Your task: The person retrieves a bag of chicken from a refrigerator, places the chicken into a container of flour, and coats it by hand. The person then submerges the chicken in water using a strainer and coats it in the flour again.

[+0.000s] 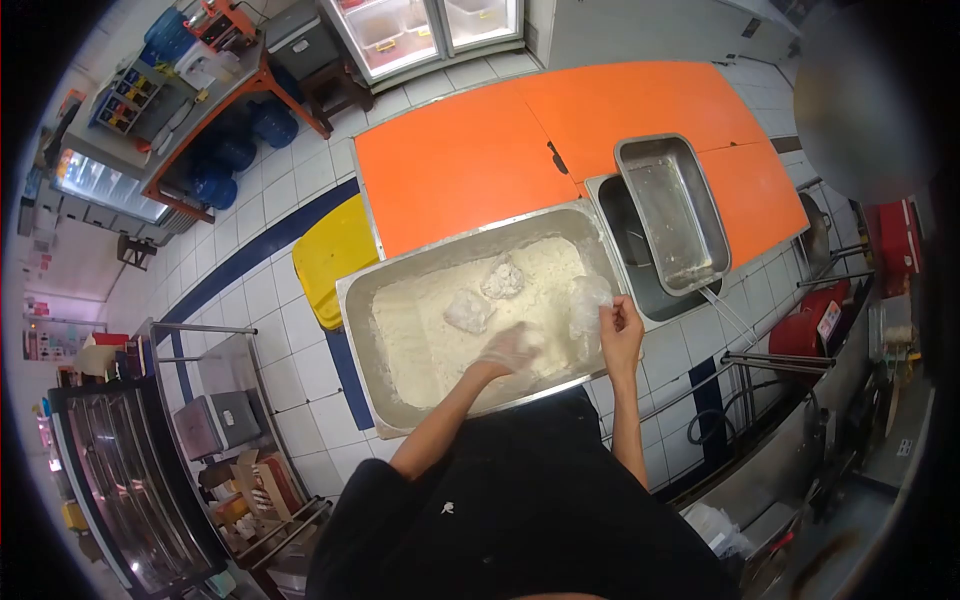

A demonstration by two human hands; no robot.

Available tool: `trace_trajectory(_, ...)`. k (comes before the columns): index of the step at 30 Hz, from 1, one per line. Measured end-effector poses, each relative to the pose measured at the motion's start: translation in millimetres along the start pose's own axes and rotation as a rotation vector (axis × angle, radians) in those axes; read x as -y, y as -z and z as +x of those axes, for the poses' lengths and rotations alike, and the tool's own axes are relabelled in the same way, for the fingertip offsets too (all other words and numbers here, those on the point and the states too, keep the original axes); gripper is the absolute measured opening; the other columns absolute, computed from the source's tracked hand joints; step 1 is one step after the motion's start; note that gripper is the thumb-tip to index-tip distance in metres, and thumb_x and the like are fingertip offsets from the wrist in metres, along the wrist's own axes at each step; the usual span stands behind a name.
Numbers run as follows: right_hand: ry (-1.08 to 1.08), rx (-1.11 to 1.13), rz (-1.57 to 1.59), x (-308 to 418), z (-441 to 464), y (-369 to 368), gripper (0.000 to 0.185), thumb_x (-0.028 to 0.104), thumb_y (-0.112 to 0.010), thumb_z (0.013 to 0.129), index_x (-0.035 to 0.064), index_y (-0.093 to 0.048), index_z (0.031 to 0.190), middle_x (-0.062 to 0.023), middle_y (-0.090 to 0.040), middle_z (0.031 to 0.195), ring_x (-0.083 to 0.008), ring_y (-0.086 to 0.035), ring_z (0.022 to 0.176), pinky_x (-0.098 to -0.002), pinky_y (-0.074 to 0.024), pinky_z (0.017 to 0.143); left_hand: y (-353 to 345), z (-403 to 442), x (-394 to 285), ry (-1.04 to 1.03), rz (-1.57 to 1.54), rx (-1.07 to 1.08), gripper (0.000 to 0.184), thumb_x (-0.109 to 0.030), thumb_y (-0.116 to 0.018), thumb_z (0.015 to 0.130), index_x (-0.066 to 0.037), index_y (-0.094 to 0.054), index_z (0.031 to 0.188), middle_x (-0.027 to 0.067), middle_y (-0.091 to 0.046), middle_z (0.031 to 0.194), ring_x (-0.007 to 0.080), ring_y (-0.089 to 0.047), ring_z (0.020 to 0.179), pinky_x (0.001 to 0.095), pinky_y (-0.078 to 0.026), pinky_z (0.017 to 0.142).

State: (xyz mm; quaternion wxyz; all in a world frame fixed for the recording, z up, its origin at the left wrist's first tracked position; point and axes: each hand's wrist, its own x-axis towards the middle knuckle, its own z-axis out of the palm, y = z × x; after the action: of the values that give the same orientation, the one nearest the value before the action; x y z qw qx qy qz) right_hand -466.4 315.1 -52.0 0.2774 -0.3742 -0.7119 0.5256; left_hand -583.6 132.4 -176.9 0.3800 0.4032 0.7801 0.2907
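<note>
A deep metal tray (pixel 357 345) holds a bed of pale flour (pixel 410 345). Two flour-coated lumps, like pieces of meat, rest on it: one lump (pixel 468 311) on the left, the other lump (pixel 503 280) farther back. My left hand (pixel 508 350), seemingly in a thin clear glove, is down at the flour near the tray's front; motion blurs its fingers. Over the tray's right end, my right hand (pixel 622 328) pinches a whitish, flour-dusted piece (pixel 588 300) at its edge. The piece's exact kind is unclear.
Right of the tray, a metal pan with a wire handle (pixel 680 215) sits across a sunken basin (pixel 628 235). Behind is the orange tabletop (pixel 450 165). A yellow lid or bin (pixel 335 260) stands at left, a metal rack (pixel 205 330) beyond it.
</note>
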Motion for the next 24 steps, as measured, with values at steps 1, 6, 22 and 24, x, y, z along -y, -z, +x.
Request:
trace_trajectory(1,0.000,0.026,-0.028,-1,0,-2,0.007,0.008,-0.060,0.089,0.0015,-0.058,0.089,0.0008,-0.056,0.071,-0.0045,-0.050,0.065,-0.0226,-0.0397,0.055,26,-19,-17,0.025,0.096,-0.066,0.066,-0.040,-0.062,0.083,0.006,-0.050,0.128,0.0266,-0.054,0.123,0.0403,-0.054,0.114,0.0438,-0.042,0.100)
trace_trajectory(6,0.030,0.143,-0.071,3,1,-16,0.010,0.010,-0.056,0.090,0.0012,-0.059,0.094,-0.0023,-0.059,0.073,-0.0097,-0.054,0.066,-0.0252,-0.0425,0.058,70,-64,11,0.122,0.392,-0.159,0.042,-0.032,-0.053,0.090,0.000,-0.061,0.115,0.0222,-0.061,0.107,0.0405,-0.059,0.098,0.0465,-0.046,0.089)
trace_trajectory(22,0.312,0.314,-0.571,-10,-19,-53,0.044,0.017,-0.071,0.078,0.0038,-0.055,0.117,-0.0162,-0.055,0.114,-0.0344,-0.052,0.107,-0.0459,-0.0443,0.086,74,-94,3,0.079,0.185,-0.523,0.037,-0.035,-0.056,0.086,-0.003,-0.064,0.104,0.0203,-0.064,0.103,0.0384,-0.058,0.101,0.0463,-0.045,0.090)
trace_trajectory(24,0.339,0.295,-0.559,-9,-15,-63,0.041,0.019,-0.071,0.078,0.0035,-0.056,0.113,-0.0158,-0.056,0.111,-0.0341,-0.053,0.104,-0.0455,-0.0444,0.085,87,-107,3,0.122,0.150,-0.416,0.036,-0.034,-0.056,0.087,-0.004,-0.064,0.104,0.0199,-0.064,0.104,0.0381,-0.058,0.101,0.0466,-0.045,0.090)
